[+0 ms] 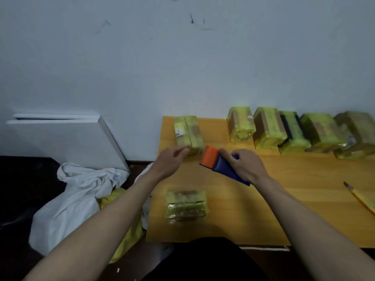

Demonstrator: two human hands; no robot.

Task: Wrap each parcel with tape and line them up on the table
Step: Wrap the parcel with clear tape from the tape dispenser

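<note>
Head view showed our right hand (242,166) gripping the tape dispenser (221,166) beside the far parcel (188,134) on the table (284,199), left hand (172,161) touching its near end (fingers loosely extended), so we judged steadying it firmly would help.

On the yellow table (263,199), the left hand (172,161) touches the near end of a tape-wrapped parcel (188,133) by the wall. The right hand (243,165) grips a blue and orange tape dispenser (219,165) just beside it. Another parcel (185,204) lies nearer, and five wrapped parcels (294,130) stand in a row at the back right.
</note>
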